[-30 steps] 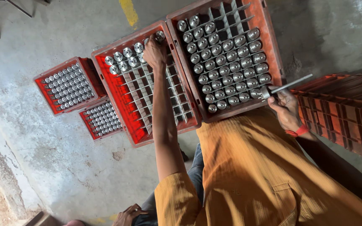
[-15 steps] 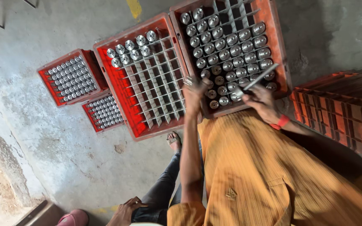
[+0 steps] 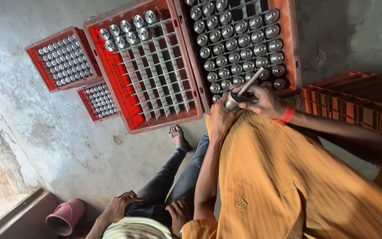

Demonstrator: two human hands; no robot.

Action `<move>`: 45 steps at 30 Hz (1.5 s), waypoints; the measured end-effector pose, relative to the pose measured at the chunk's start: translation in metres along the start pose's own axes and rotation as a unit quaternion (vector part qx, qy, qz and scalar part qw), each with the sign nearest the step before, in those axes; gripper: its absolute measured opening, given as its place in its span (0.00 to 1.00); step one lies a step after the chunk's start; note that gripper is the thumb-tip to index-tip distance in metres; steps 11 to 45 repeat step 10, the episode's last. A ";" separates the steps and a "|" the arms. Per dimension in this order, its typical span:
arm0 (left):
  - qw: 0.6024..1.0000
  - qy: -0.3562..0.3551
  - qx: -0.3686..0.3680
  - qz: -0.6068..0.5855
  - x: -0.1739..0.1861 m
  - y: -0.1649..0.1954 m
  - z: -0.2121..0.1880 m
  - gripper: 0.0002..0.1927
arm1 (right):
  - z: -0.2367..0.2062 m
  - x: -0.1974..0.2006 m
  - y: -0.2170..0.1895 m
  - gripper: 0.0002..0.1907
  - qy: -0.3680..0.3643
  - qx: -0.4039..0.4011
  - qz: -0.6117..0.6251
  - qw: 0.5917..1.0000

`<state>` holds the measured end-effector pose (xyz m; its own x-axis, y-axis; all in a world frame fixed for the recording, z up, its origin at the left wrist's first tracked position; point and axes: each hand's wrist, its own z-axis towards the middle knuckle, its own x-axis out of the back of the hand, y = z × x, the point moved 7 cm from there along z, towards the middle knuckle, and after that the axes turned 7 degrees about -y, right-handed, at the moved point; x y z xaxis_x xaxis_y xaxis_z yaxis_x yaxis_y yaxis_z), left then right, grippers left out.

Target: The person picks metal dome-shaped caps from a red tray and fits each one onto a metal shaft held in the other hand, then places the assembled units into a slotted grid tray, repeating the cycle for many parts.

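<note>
My left hand [image 3: 221,118] grips a short shiny metal cylinder [image 3: 232,100] just in front of my chest. My right hand [image 3: 266,102], with a red thread on the wrist, holds a thin metal rod [image 3: 251,81] whose lower end meets the top of that cylinder. Both hands are together over the near edge of a red divided crate [image 3: 291,48] that is almost full of similar metal cylinders [image 3: 239,44]. To its left lies a second red crate [image 3: 155,121], with only several cylinders [image 3: 124,33] in its far corner cells.
Two smaller red crates [image 3: 34,46] [image 3: 85,95] of small metal parts lie on the concrete floor at left. Stacked orange crates [image 3: 354,106] stand on the right. Another person sits below me, hands [image 3: 120,206] on knees, foot [image 3: 178,135] near the crate. A pink pot [image 3: 65,217] is nearby.
My left hand drew back from the far corner of the middle crate to my chest and now holds a cylinder. The right hand brought the rod in to meet it.
</note>
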<state>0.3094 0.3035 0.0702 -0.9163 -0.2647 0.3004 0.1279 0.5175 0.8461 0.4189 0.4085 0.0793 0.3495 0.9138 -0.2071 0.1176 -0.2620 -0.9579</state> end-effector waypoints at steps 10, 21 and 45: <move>0.984 0.020 0.014 0.178 0.029 0.009 0.095 0.34 | -0.019 0.103 0.035 0.21 0.262 0.010 0.077 0.962; 0.984 0.020 0.014 0.178 0.029 0.009 0.095 0.34 | -0.019 0.103 0.035 0.21 0.262 0.010 0.077 0.962; 0.984 0.020 0.014 0.178 0.029 0.009 0.095 0.34 | -0.019 0.103 0.035 0.21 0.262 0.010 0.077 0.962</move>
